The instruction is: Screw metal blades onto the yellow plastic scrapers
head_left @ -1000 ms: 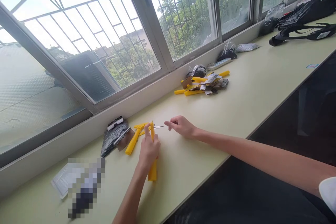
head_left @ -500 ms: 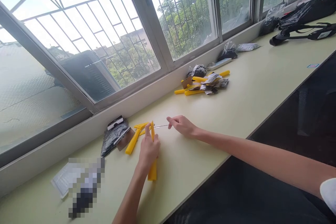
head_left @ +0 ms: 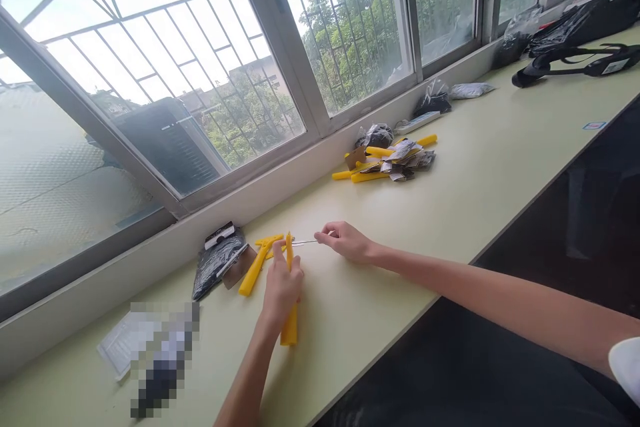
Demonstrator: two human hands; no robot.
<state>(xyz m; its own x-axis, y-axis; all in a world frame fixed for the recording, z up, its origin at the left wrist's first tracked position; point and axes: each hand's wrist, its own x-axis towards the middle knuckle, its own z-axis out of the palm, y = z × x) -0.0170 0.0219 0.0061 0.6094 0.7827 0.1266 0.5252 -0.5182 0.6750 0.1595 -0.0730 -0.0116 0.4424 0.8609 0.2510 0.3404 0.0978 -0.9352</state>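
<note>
My left hand (head_left: 281,288) is wrapped round a yellow-handled plastic tool (head_left: 289,331), whose broad handle end points toward me. A thin, straight metal rod (head_left: 308,241) runs from near the tool's top to my right hand (head_left: 346,241), which pinches its end between thumb and fingertips. Whether the rod touches the tool or passes into it, I cannot make out. Just left of my left hand, another yellow tool (head_left: 253,272) with a crosswise head lies on the table. A brown card piece (head_left: 239,268) and a black plastic-wrapped packet (head_left: 216,260) lie beside it.
Farther along the pale table (head_left: 480,173) is a pile of yellow tools (head_left: 370,177) with small paper packets (head_left: 404,157). Black bags (head_left: 433,101) and a black strap-like object (head_left: 560,69) lie beyond. A clear packet (head_left: 123,343) is at left. Windows line the wall side.
My right hand has shifted slightly left, toward the yellow tool, and less of the rod shows between the hands. My left hand keeps its hold, its index finger a little lower.
</note>
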